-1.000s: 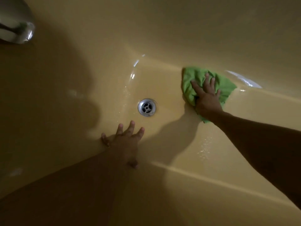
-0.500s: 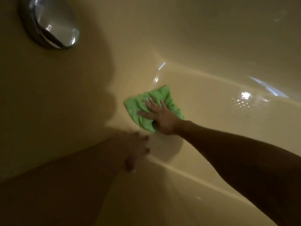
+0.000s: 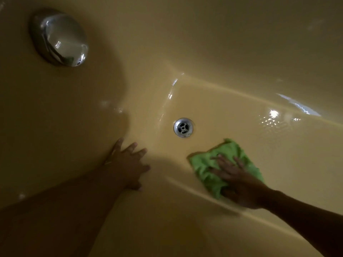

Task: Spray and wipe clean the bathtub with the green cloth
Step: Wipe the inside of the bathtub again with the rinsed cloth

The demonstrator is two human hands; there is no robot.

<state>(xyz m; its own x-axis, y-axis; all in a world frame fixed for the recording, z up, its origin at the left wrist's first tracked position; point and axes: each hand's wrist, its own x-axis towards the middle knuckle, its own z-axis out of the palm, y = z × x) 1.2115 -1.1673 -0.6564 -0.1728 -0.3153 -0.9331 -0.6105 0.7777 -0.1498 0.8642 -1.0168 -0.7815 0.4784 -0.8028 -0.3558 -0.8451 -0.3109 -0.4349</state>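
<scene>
Looking down from the head camera, the right hand (image 3: 239, 184) lies flat on the green cloth (image 3: 225, 156) and presses it onto the bathtub (image 3: 222, 52) floor. Its grip is open, with fingers spread and not curled round the cloth. The cloth sits just below and to the right of the drain (image 3: 183, 127), near it but not touching. The left hand (image 3: 128, 164) rests on the tub floor to the lower left of the drain. Its grip is open too and holds nothing. A round shiny metal cap (image 3: 59, 38) sits on the tub wall far up and left of the drain. No spray bottle shows. The floor to the upper right of the drain shines with wet drops (image 3: 272, 117), so I think the spraying is done here and the wiping is under way. The walls above the drain look dry and may be left to do
</scene>
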